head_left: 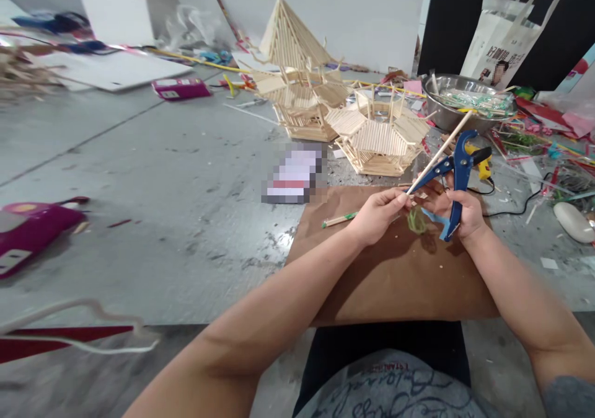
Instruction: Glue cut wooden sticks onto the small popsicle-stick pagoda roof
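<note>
My left hand [382, 213] pinches the near end of a thin wooden stick [441, 149] that slants up to the right. My right hand [458, 212] grips the handles of a blue cutter [458, 170], whose jaws sit around the stick just beyond my left fingers. Both hands hover over a brown cardboard sheet [395, 275] on the grey floor. A green-tipped pencil [338, 221] lies on the cardboard's left edge. Behind stand two models built of sticks, a low hexagonal base [379, 139] and a taller pagoda [297, 71].
A steel bowl [449, 111] holding sticks and green-wrapped bits sits at the back right, beside a white tote bag [504, 33]. A yellow glue gun [483, 164] with its black cable lies right of the cutter. Magenta boxes [28, 226] lie left. Scraps litter the right side.
</note>
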The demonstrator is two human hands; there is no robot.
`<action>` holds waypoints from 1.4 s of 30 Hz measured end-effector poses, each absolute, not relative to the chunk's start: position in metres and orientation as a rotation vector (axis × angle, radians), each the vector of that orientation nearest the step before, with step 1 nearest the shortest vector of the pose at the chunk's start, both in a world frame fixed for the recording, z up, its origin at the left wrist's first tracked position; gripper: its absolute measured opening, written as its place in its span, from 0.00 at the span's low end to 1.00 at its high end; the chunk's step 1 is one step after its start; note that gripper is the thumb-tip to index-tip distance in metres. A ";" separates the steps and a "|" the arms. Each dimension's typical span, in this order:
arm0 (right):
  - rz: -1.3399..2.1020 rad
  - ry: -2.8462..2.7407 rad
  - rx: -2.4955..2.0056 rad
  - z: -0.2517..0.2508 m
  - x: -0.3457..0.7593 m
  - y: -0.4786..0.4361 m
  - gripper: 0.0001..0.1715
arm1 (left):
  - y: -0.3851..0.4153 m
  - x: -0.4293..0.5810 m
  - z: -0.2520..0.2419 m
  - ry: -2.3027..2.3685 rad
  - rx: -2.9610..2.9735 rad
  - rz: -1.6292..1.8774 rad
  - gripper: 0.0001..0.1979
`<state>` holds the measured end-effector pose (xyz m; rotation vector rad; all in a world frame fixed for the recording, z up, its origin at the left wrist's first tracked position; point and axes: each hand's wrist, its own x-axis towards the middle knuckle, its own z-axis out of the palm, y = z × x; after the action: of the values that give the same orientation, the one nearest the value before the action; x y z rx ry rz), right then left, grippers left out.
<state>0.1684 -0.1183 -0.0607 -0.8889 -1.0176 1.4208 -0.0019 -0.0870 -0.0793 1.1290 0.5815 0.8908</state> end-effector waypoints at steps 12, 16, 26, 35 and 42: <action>1.164 -0.966 -0.912 -0.059 0.162 -0.120 0.07 | -0.086 -0.009 -0.065 0.500 0.994 0.555 0.16; 1.035 -0.943 -0.937 -0.056 0.166 -0.118 0.08 | -0.081 -0.015 -0.062 0.590 1.151 0.518 0.15; 0.699 -0.592 -0.870 -0.050 0.206 -0.105 0.07 | -0.067 -0.021 -0.074 1.088 2.134 1.300 0.09; 1.248 -0.954 -0.959 -0.057 0.179 -0.117 0.15 | -0.079 -0.019 -0.063 0.641 2.090 1.017 0.12; 1.410 -1.106 -1.029 -0.062 0.169 -0.126 0.18 | -0.084 -0.013 -0.065 0.485 1.810 0.670 0.16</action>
<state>0.1688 -0.1264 -0.0618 -1.0286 -1.1060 1.4098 -0.0133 -0.0842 -0.0650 1.8103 0.4847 0.6700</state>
